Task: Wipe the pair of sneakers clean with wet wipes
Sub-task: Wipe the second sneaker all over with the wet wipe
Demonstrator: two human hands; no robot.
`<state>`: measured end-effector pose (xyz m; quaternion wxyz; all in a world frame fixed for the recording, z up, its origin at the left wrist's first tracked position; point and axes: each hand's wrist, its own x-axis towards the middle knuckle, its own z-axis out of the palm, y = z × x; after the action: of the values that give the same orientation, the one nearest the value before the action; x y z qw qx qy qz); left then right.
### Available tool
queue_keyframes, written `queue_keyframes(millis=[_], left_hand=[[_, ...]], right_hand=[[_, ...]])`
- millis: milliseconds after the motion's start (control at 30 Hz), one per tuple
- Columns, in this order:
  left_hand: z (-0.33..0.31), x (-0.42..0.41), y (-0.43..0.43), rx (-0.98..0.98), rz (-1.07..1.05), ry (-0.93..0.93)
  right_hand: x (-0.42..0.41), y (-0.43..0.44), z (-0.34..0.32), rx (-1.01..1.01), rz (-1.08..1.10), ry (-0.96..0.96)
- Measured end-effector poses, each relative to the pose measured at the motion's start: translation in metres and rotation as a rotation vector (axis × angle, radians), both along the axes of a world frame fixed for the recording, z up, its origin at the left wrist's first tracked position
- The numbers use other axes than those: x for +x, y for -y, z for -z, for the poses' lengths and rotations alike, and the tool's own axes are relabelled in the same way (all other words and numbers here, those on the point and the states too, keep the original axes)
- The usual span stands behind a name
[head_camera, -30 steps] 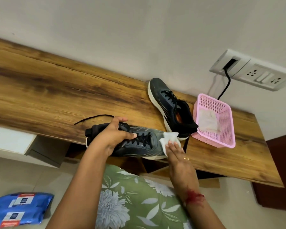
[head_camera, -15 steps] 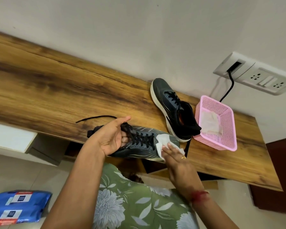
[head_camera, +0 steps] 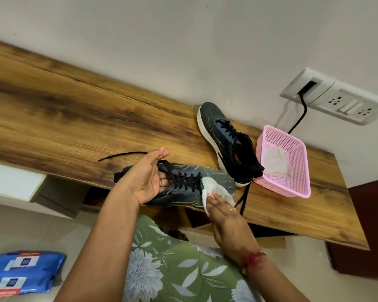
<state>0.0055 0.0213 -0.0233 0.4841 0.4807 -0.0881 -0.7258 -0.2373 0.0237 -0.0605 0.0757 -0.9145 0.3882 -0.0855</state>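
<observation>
A grey sneaker (head_camera: 183,198) with black laces lies at the front edge of the wooden desk (head_camera: 74,118), toe pointing right. My left hand (head_camera: 145,178) holds it at the collar, palm turned up, fingers curled in by the laces. My right hand (head_camera: 224,212) presses a white wet wipe (head_camera: 214,188) onto the toe with straight fingers; a corner of the wipe hangs below the hand. The second sneaker (head_camera: 225,136), darker, stands behind it, toe towards the wall.
A pink mesh basket (head_camera: 297,190) holding a used wipe (head_camera: 275,160) sits right of the shoes. A socket panel (head_camera: 336,101) with a black cable (head_camera: 301,115) is on the wall. Blue wipe packs (head_camera: 20,273) lie on the floor at lower left.
My left hand has turned from gripping over the heel to a palm-up hold at the collar. The wipe has slid from the toe tip back towards the laces.
</observation>
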Motion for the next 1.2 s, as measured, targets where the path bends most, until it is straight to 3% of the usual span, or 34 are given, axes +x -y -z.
queue_keyframes(millis=[167, 267, 300, 333, 433, 500, 633, 733, 867, 967, 1033, 1133, 1200], left_hand=[[-0.002, -0.002, -0.001, -0.009, -0.019, 0.003], [0.001, -0.001, 0.0, -0.003, -0.006, 0.001], [0.001, -0.001, 0.0, -0.003, -0.003, -0.003], [0.001, -0.001, 0.0, -0.005, -0.005, -0.007], [-0.001, -0.001, -0.001, -0.013, -0.014, -0.012], [-0.001, -0.001, -0.001, -0.017, -0.012, -0.001], [-0.001, -0.003, -0.001, -0.027, -0.009, 0.016], [0.0, -0.003, 0.0, -0.031, -0.002, 0.02], [0.003, -0.001, 0.0, -0.027, -0.002, 0.018], [0.002, -0.002, 0.0, -0.035, -0.002, 0.023], [0.002, -0.002, 0.0, -0.037, -0.004, 0.023], [0.003, -0.001, 0.0, -0.038, -0.003, 0.017], [0.003, -0.001, 0.0, -0.036, -0.006, 0.016]], right_hand=[[-0.005, 0.017, -0.007, 0.084, 0.237, 0.088], [0.005, 0.004, -0.001, 0.033, 0.053, 0.024], [0.003, 0.005, -0.003, 0.09, 0.088, 0.064], [0.001, 0.007, -0.013, 0.208, 0.214, 0.176], [-0.002, 0.017, -0.04, 0.599, 0.701, 0.907], [-0.004, 0.025, -0.05, 0.795, 0.908, 1.262], [-0.012, 0.037, -0.067, 1.365, 0.864, 1.423], [-0.005, 0.038, -0.073, 1.56, 0.728, 1.333], [0.01, 0.043, -0.068, 1.352, 0.803, 1.097], [0.011, 0.048, -0.065, 1.233, 0.831, 1.135], [0.01, 0.047, -0.062, 0.917, 0.75, 0.96], [0.006, 0.046, -0.062, 0.262, 0.431, 0.564], [0.001, 0.045, -0.064, 0.05, 0.262, 0.423]])
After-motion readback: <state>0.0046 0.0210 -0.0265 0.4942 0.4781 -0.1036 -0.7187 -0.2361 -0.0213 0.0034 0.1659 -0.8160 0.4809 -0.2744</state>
